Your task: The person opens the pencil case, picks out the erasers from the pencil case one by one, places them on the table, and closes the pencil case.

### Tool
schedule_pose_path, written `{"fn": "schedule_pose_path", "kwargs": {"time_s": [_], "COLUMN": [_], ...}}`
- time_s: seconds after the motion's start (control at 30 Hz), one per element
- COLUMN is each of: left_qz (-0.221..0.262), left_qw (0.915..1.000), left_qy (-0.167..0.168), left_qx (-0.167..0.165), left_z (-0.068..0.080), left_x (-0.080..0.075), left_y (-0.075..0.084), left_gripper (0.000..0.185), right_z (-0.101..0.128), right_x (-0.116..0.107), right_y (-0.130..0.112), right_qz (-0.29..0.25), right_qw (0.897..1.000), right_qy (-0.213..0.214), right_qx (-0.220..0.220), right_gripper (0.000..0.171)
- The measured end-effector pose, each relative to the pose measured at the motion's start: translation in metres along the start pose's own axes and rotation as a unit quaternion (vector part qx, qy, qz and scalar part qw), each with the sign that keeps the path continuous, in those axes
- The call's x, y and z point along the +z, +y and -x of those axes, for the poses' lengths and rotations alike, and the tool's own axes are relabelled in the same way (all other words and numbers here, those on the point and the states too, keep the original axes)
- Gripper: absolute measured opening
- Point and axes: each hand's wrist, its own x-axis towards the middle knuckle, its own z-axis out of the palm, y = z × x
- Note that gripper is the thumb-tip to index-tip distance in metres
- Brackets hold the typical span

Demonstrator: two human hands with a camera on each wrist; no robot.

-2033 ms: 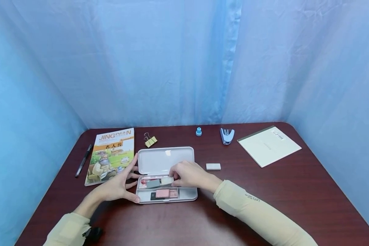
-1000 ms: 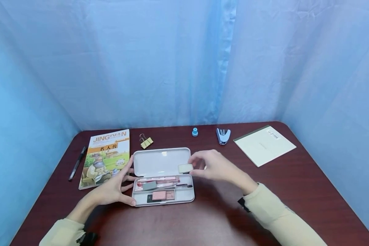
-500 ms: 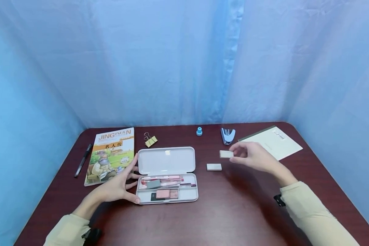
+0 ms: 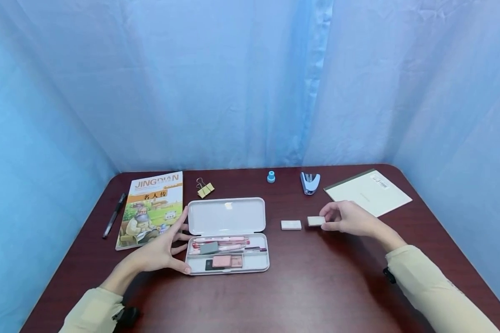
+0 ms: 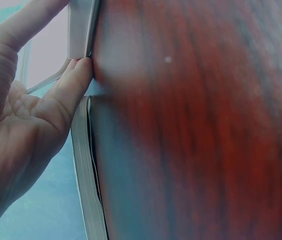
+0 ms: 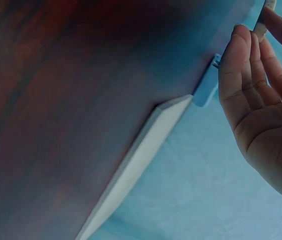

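Observation:
My right hand point(image 4: 352, 219) pinches a white eraser point(image 4: 315, 221) by its right end, low over the table or on it; I cannot tell which. In the right wrist view, part of that eraser point(image 6: 261, 27) shows at the fingertips. A second white eraser point(image 4: 290, 225) lies just left of it. My left hand point(image 4: 156, 249) spreads its fairly straight fingers along the left side of a white pencil case point(image 4: 256, 263), thumb at the front corner. The case stands open. Inside lie pink and red pens point(image 4: 229, 239), a grey eraser point(image 4: 209, 248) and a pink block point(image 4: 221, 261).
Left of the case lie an illustrated book point(image 4: 152, 208) and a black pen point(image 4: 114, 215). Behind are a yellow binder clip point(image 4: 205, 190), a small blue piece point(image 4: 271, 177) and a light-blue stapler point(image 4: 310, 183). A cream notebook point(image 4: 368, 193) lies behind the right hand.
My right hand has taken a white eraser out of the pencil case and carried it right, then lowered it beside the other white eraser. My left hand has stayed at the case.

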Motion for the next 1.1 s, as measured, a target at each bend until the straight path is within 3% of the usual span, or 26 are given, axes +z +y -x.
{"fn": "schedule_pose_path", "kwargs": {"time_s": [0.27, 0.67, 1.1], "left_qz": [-0.001, 0.001, -0.001], "left_qw": [1.0000, 1.0000, 1.0000], "left_qy": [0.001, 0.001, 0.003], "left_qx": [0.004, -0.001, -0.001], "left_z": [0.000, 0.000, 0.000], "left_x": [0.000, 0.000, 0.000], "left_y": [0.000, -0.003, -0.003], "left_gripper": [0.136, 0.136, 0.135], "right_z": [-0.006, -0.008, -0.009], "right_x": [0.010, 0.013, 0.014], "right_y": [0.010, 0.011, 0.013], "right_qz": [-0.041, -0.071, -0.064], "right_qw": [0.998, 0.994, 0.996], "right_qy": [-0.035, -0.054, -0.049], "right_qx": [0.018, 0.057, 0.047], "right_gripper": [0.022, 0.025, 0.027]}}
